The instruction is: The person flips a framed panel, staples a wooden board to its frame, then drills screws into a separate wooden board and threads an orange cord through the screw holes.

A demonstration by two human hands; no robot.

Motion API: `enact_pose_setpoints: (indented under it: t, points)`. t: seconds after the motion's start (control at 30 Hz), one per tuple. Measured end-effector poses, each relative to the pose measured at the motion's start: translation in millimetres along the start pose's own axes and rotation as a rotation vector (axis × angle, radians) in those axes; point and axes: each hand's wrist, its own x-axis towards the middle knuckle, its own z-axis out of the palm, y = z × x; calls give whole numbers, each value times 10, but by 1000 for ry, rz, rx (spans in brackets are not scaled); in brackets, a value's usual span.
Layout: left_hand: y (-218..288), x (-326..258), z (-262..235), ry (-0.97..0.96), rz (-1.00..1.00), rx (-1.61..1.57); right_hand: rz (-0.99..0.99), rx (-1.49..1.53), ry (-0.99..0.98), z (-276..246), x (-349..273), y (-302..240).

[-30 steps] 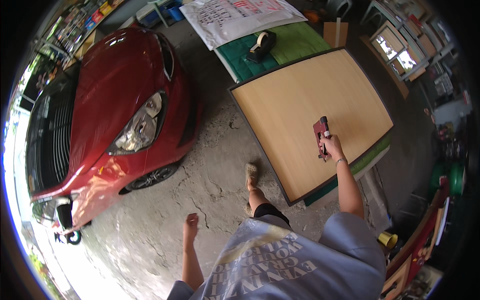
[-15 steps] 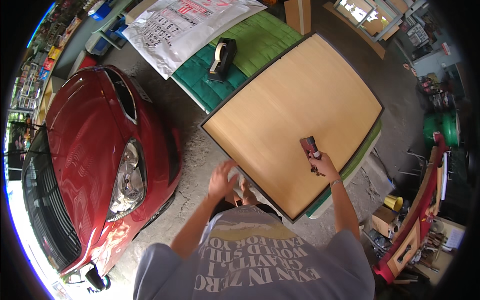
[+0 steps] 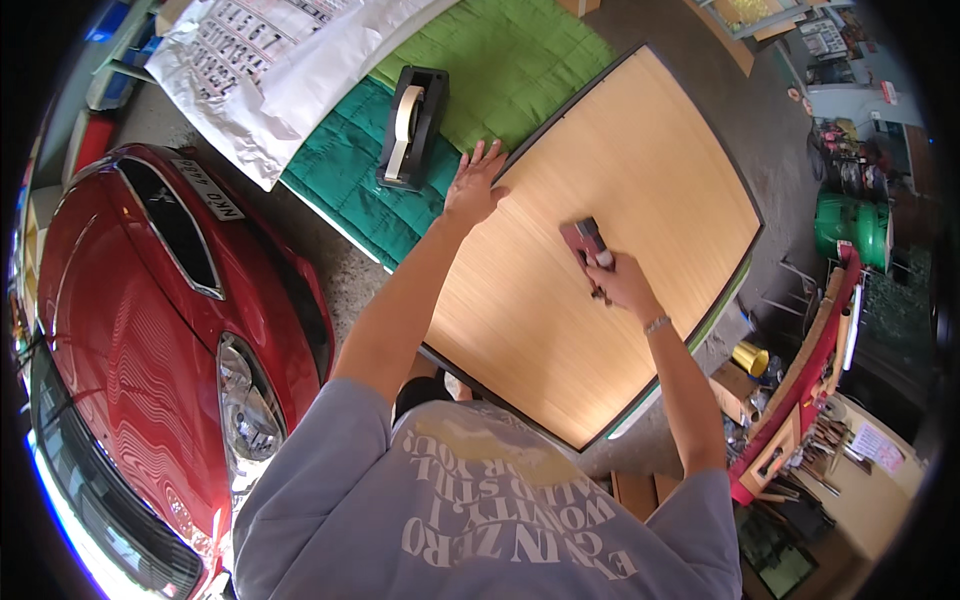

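Note:
A light wood-veneer panel (image 3: 650, 150) with a narrow black frame lies flat on a green quilted cover (image 3: 505, 60). My right hand (image 3: 625, 284) is closed round a dark red and black staple gun (image 3: 580, 238), held over the middle of the panel; whether it touches the surface, I cannot tell. With fingers spread, my left hand (image 3: 476, 183) rests at the panel's left frame edge, partly over the quilt. Just beyond it, on the teal part of the quilt, stands a black tape dispenser (image 3: 412, 128) with a pale roll of tape.
A red car (image 3: 130, 270) is parked close on the left. White printed sheeting (image 3: 270, 90) covers the table's far left end. To the right are a dark red bench (image 3: 800, 390) with tools, a yellow container (image 3: 750, 357) and a green drum (image 3: 850, 232).
My left hand has gone from beside the panel's near left edge up and forward to its left frame edge. The staple gun in my right hand has shifted farther over the panel.

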Motion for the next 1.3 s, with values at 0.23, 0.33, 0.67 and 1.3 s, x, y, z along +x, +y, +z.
enact_pose_setpoints:
  t: [0.23,0.33,0.67,1.3]
  points:
    - [-117,-31,26,97,54,-48,-202,-428,32,33,784,-1072]
    - [-78,-29,-31,81,35,-60,-147,-522,2,57,847,-1374]
    - [-89,-39,18,81,49,-76,-86,-673,13,81,879,-1472]
    - [-282,-1128,-221,80,-73,-102,-221,-529,-51,946,246,-1213]
